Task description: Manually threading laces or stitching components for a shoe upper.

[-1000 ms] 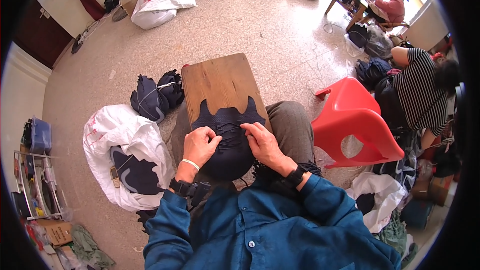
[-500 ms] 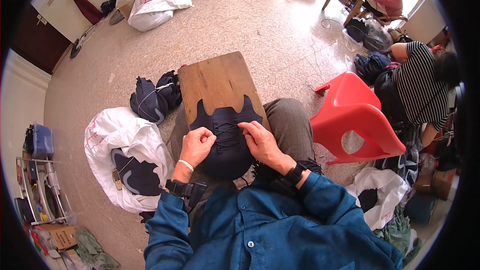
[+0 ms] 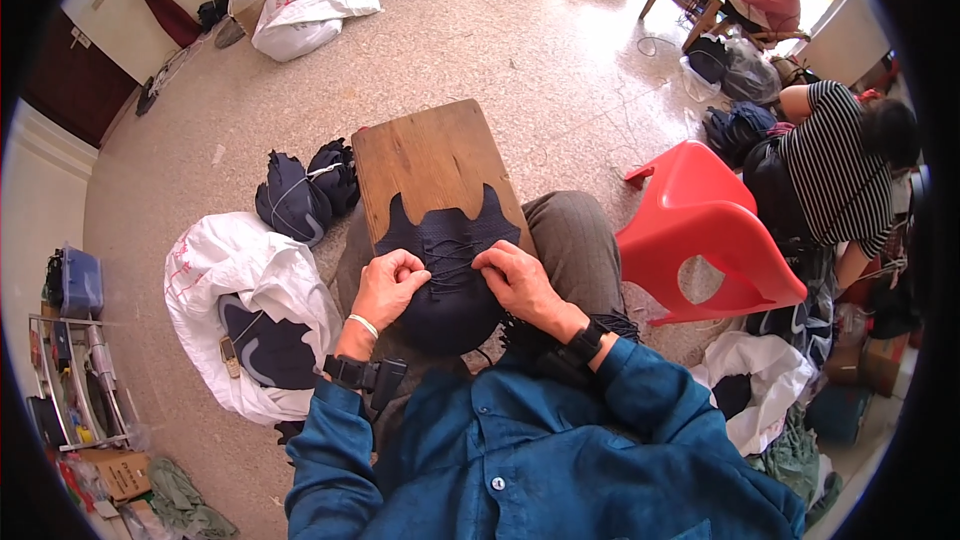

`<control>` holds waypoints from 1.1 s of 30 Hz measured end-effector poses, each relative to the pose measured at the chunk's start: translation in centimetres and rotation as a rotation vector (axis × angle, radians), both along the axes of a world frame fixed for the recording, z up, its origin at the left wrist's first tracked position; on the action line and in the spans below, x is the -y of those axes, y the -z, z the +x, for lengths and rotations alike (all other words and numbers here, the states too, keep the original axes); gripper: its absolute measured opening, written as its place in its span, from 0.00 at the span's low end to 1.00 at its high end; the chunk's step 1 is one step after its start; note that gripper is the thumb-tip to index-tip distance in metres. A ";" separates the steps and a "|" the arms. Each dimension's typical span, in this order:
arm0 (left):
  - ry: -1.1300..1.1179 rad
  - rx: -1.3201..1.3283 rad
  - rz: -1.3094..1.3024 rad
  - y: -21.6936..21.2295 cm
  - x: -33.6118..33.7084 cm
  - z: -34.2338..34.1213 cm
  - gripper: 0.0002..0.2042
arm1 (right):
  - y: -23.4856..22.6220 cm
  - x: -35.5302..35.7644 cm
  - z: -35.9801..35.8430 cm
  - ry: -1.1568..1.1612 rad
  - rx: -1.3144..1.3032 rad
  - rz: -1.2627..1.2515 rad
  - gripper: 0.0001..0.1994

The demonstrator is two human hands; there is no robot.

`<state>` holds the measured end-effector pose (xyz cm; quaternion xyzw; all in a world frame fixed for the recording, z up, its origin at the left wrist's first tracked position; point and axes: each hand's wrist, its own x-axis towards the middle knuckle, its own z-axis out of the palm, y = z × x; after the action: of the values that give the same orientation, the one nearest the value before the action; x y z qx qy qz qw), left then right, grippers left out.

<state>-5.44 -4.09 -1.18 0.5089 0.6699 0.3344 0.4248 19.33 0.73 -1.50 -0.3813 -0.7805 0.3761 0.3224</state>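
Observation:
A dark navy shoe upper lies flat over the near end of a wooden board that rests on my lap. Its two pointed tabs face away from me. Thin dark lace zigzags across its middle. At the left edge of the lacing, my left hand is closed in a pinch on the lace. My right hand pinches it at the right edge, thumb and forefinger together. The lace ends between the fingertips are too fine to make out.
Left of the board lie bundled navy uppers and a white sack holding more pieces. A red plastic stool stands at the right. Beyond it sits a person in a striped shirt. Another white bag is at lower right.
My left fingers have lifted slightly and opened out from a tighter curl, beside the lacing. My right hand stays almost in place. The whole view has shifted a little.

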 end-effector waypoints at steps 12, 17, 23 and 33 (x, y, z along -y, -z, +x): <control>-0.037 -0.331 0.220 -1.3 0.7 2.5 0.10 | -0.6 0.0 0.1 -0.054 0.081 -0.022 0.06; -0.169 -0.237 0.299 -1.2 2.5 2.9 0.08 | -0.5 -0.4 0.1 -0.081 0.107 0.041 0.05; -0.105 -0.375 0.399 -1.3 3.5 3.5 0.06 | -0.9 -0.9 -0.4 -0.158 0.182 0.090 0.04; 0.129 -0.601 0.612 -0.7 1.9 6.8 0.05 | -0.4 -0.7 0.4 -0.067 0.015 0.016 0.04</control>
<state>1.41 -5.98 -0.51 0.7269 0.6006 0.3274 0.0606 19.69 1.38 -1.11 -0.3553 -0.7981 0.3775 0.3071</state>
